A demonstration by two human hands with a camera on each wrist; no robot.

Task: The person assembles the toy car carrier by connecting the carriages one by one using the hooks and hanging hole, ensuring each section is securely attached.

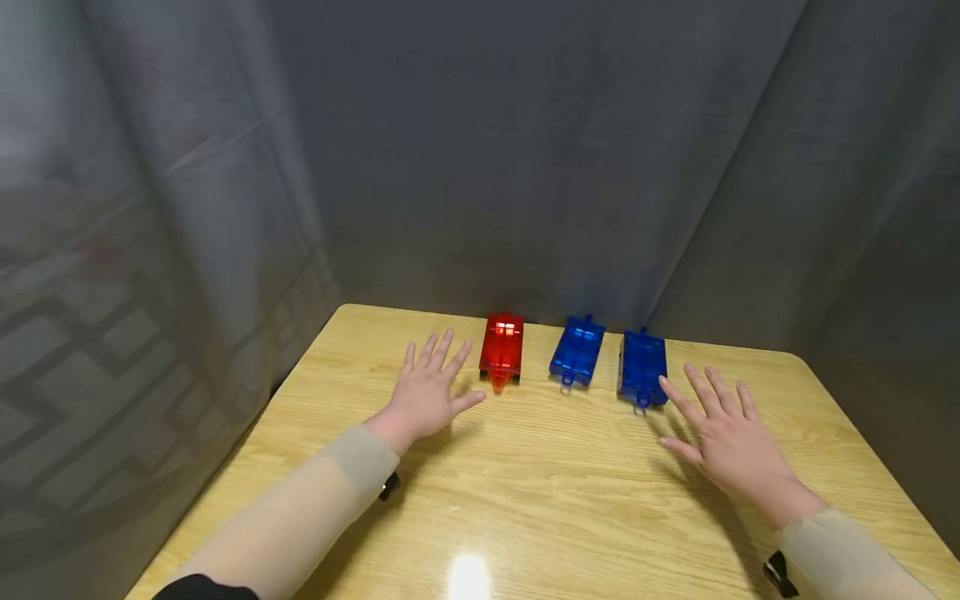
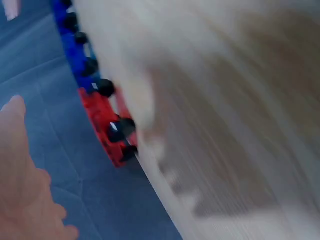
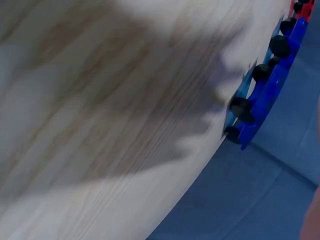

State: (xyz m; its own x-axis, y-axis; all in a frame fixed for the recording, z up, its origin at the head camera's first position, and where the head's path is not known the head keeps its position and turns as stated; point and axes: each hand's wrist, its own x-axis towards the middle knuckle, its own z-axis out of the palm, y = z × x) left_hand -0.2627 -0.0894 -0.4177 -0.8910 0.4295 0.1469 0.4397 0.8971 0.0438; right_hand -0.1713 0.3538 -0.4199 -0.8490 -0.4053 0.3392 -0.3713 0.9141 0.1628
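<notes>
Three translucent toy vehicles, each a flat body with a loop at the near end, line the far part of the table. Leftmost is the red toy vehicle [image 1: 502, 346], with the middle blue toy vehicle [image 1: 577, 350] beside it and the right blue toy vehicle [image 1: 642, 365] last in the row. Both wrist views show black wheels [image 2: 121, 130] under them. My left hand [image 1: 429, 387] hovers with spread fingers just left of the red one, holding nothing. Fingers also spread, my right hand [image 1: 731, 446] is raised near the right blue one, its index fingertip overlapping that corner in the head view.
The wooden table [image 1: 525, 492] has rounded far corners, and its back edge runs just behind the vehicles. Grey curtains [image 1: 525, 167] hang behind it and along both sides. Dark wrist-worn devices [image 1: 780, 573] sit under both sleeves.
</notes>
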